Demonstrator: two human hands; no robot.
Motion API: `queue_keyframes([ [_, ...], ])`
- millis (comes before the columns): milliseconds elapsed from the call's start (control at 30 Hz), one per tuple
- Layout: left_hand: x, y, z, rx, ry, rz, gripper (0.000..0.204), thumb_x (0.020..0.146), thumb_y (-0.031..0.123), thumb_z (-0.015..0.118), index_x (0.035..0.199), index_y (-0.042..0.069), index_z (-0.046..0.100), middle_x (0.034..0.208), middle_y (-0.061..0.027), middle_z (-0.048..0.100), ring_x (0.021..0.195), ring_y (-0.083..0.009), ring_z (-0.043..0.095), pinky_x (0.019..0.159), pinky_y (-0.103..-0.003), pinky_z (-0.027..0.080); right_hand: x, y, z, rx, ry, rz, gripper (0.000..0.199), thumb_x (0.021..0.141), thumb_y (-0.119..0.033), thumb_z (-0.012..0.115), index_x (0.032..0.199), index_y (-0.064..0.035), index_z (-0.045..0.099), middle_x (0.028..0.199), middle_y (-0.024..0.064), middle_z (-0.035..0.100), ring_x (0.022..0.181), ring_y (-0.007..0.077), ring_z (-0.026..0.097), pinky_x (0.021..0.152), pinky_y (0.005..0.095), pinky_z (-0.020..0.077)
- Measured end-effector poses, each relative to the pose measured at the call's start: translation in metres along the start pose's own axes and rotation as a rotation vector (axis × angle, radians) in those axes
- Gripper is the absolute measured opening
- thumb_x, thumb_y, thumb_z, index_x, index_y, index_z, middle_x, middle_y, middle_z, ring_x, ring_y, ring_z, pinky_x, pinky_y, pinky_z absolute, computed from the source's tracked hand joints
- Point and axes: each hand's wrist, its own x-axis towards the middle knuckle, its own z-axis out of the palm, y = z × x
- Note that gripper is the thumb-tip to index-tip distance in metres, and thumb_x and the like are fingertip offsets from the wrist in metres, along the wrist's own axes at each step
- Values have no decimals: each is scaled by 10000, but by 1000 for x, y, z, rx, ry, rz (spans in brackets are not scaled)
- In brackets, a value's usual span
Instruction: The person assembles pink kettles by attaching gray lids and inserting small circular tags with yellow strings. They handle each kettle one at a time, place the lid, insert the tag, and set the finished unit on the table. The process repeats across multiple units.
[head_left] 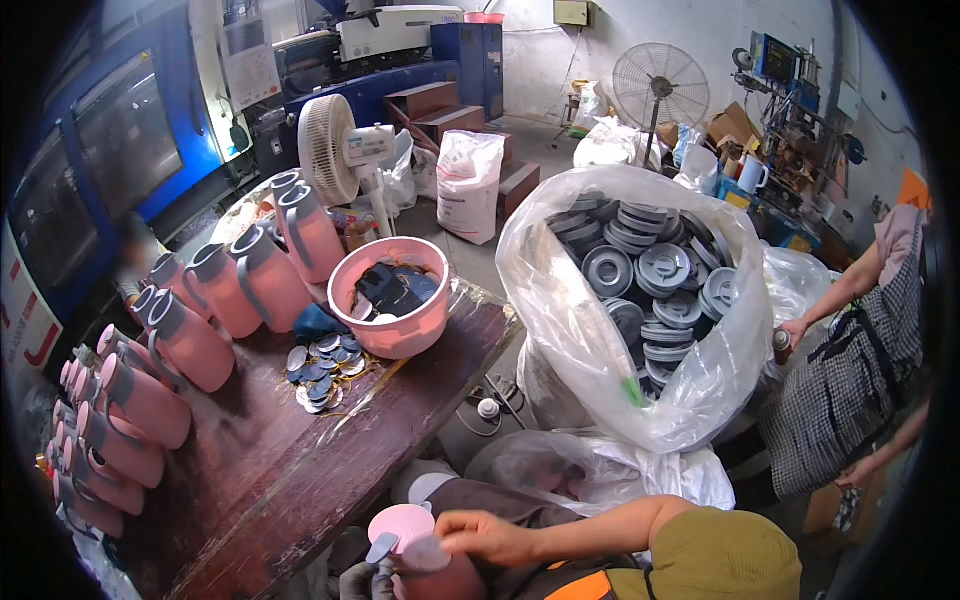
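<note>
One pink jug, low, beside near counter edge | right hand: fingers bent at jug's top, cannot tell if pinching | gloved left hand: by grey piece, partly hidden, cannot tell closure

The location is a factory workshop. Indicators: a large blue machine with a control panel, far left; identical pink jugs in rows on a scuffed table, left; an open plastic bag of grey lids, right — parts in bulk — and an industrial-type fan, far right.
</note>
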Motion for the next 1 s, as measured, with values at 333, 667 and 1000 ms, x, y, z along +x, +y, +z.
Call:
queue_keyframes([
  [333,0,-11,-1,259,-94,152,197,848,43,655,1034,2,605,1080,-132,564,1019,-251,555,839,-320,466,4,12,9,312,100,150,151,949,-184,533,1018,-54,566,910,-19,546,832,59,522,771,216,428],
  [667,1,-20,-12,290,-103,93,267,812,-3,639,1075,6,595,1066,-102,578,937,-213,568,813,-313,472,-4,4,15,-31,-92,58,185,953,-228,531,995,-48,543,941,-36,496,934,54,440,877,228,341],
  [1000,-8,-24,-12,177,-24,-59,281,806,-17,608,1085,1,576,947,-92,588,820,-173,565,731,-303,487,-10,4,15,-27,-314,191,223,939,-252,564,999,-38,560,976,29,541,929,110,491,823,273,398],
])
